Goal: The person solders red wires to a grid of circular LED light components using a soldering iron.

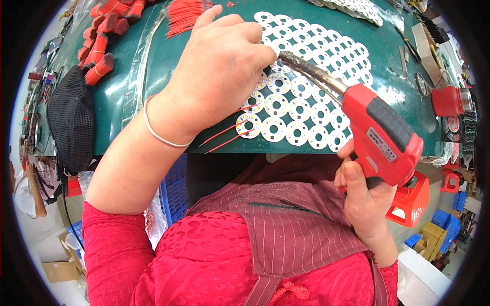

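My right hand (365, 199) is wrapped round the grip of a red and black soldering gun (380, 135). Its dark, crusted tip points up and left, right beside the fingertips of my left hand (219, 71). That hand is closed in a pinch over the round white circuit boards (297, 132); what its fingers hold is hidden behind them. These ring-shaped boards lie in several rows, with small yellow chips on the nearer ones. Thin red wires (222, 135) run from the boards at the near left corner and lie below my left wrist.
The boards rest on a green tabletop (115, 130). Bundles of red wire (100, 61) lie at the left, loose red wires (185, 19) at the back. A black mesh bag (71, 120) hangs over the left edge. At the right stand a red pot-like container (448, 101) and a red stool (412, 204).
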`<move>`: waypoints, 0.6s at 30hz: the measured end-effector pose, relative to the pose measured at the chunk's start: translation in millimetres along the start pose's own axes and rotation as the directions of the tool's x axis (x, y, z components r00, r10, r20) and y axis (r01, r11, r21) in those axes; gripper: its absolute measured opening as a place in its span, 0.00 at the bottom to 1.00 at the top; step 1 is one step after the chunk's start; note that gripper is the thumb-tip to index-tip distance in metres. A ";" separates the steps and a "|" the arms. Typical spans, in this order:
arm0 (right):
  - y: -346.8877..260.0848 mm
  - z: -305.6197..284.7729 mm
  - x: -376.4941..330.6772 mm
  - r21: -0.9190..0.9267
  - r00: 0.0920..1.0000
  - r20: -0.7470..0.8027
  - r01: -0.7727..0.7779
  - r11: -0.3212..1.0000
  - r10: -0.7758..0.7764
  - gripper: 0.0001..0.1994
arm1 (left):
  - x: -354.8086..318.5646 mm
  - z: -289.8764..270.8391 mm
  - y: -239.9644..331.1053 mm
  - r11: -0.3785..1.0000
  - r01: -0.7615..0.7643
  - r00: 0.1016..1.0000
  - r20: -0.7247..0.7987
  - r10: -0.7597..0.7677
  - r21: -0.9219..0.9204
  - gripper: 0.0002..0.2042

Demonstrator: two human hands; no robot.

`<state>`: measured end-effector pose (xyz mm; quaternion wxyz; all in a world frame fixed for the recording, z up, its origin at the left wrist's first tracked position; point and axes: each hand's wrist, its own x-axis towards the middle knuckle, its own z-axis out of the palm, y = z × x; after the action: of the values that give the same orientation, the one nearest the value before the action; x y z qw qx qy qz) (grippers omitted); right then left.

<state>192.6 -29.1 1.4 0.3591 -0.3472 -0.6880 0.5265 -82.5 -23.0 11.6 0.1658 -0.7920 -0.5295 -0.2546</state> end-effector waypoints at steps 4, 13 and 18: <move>3.2 -2.1 -0.7 -0.018 1.000 0.011 0.016 1.000 -0.016 0.08 | 0.5 1.7 0.0 1.000 -0.003 1.000 0.005 0.003 0.002 0.05; 0.9 -3.8 -0.6 0.057 1.000 0.012 0.003 0.998 -0.004 0.16 | 1.0 2.8 -0.4 1.000 -0.018 1.000 -0.009 0.019 0.002 0.06; -1.7 -6.6 -2.3 0.082 0.999 0.024 -0.049 0.995 0.047 0.24 | 0.1 1.6 0.8 1.000 0.002 1.000 0.016 -0.002 0.015 0.06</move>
<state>199.3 -28.4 4.0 0.3528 -0.3424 -0.6611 0.5668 -81.4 -22.4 10.3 0.1673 -0.7921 -0.5337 -0.2445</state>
